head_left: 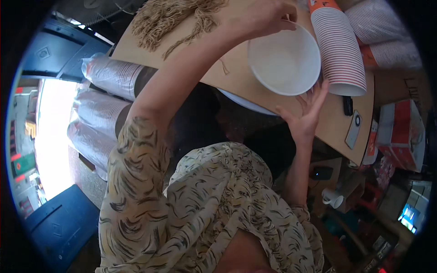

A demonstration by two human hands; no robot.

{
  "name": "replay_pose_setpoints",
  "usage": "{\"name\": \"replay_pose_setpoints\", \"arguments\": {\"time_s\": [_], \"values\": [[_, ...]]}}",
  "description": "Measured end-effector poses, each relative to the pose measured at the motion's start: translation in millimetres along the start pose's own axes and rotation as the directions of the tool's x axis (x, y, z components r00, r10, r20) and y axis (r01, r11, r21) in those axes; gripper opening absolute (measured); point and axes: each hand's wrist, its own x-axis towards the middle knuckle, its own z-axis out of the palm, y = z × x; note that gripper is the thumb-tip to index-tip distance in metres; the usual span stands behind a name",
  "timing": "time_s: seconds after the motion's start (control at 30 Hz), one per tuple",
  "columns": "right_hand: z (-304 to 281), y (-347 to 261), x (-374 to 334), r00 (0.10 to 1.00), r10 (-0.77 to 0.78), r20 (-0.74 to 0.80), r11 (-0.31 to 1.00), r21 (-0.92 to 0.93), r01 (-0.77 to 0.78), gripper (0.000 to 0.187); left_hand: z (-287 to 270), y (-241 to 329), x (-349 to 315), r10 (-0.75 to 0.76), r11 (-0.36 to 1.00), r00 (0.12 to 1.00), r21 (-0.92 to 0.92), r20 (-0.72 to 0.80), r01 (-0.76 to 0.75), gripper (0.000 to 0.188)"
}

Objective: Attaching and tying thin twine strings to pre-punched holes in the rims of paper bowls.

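Observation:
A white paper bucket (pixel 285 59), its round mouth turned toward me, is above the wooden table (pixel 328 123). My left hand (pixel 273 18) reaches across from the left and pinches its far rim with bent fingers. At the near right rim, my right hand (pixel 306 116) is open with spread fingers, the fingertips against or just behind the bucket's wall. Just right of the bucket lies a long nested stack of paper buckets (pixel 339 50) with red-edged rims. A bundle of tan twine (pixel 173 20) is spread at the far left of the table, with loose strands trailing toward me.
Plastic-wrapped stacks of cups (pixel 102 107) lie to the left, and more wrapped stacks (pixel 378 22) at the far right. A pale phone-like device (pixel 353 129) and a small black object (pixel 348 105) rest near the table's right edge. A white mug (pixel 332 199) stands lower right.

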Motion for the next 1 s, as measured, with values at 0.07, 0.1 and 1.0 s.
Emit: {"name": "replay_pose_setpoints", "arguments": {"time_s": [0.07,0.1,1.0], "values": [[12,9,9,0.983,0.179,-0.047,0.981,-0.063,-0.181,0.13,9,-21,13,-0.013,1.0,0.991,0.004,0.131,0.013,0.03],[19,9,12,0.971,0.236,-0.034,0.971,-0.021,-0.236,0.122,12,-33,11,-0.021,1.0,0.992,0.011,0.127,0.02,0.03],[33,87,-14,0.961,0.223,-0.166,0.973,0.095,-0.21,0.05,2,-82,-154,-0.192,0.981,0.895,0.112,0.403,0.16,0.009]]}}
